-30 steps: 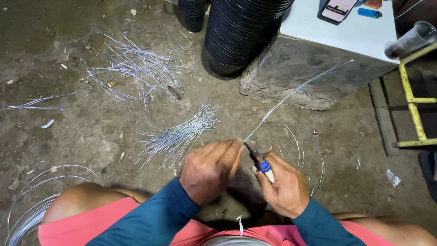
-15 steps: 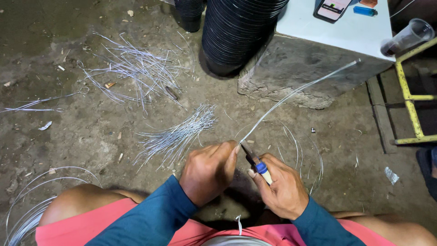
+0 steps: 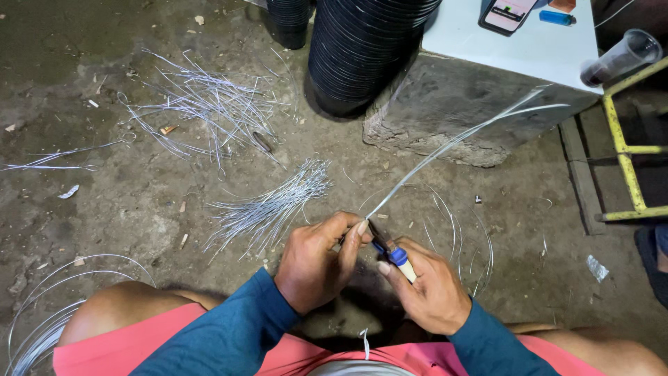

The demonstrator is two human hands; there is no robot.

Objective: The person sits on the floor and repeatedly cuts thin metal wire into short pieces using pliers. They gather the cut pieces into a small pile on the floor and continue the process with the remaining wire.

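Silvery thin steel wire (image 3: 445, 146) runs from the pinched fingers of the left hand (image 3: 316, 261) up and away toward the grey concrete block (image 3: 445, 118). The right hand (image 3: 428, 292) is closed round the blue-collared handle of small cutting pliers (image 3: 386, 247), whose nose meets the wire just beside the left fingertips. Cutting cleanly likely calls for holding the wire taut and matching the bundle of cut wire lengths (image 3: 268, 209) on the dirt floor (image 3: 104, 209).

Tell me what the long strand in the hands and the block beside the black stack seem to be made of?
The strand looks like bare metal wire: thin, silvery, shiny, springing out in a curve from the left hand. The block looks like rough concrete or stone: grey, grainy, chipped at its foot; its white top may be paint or a board.
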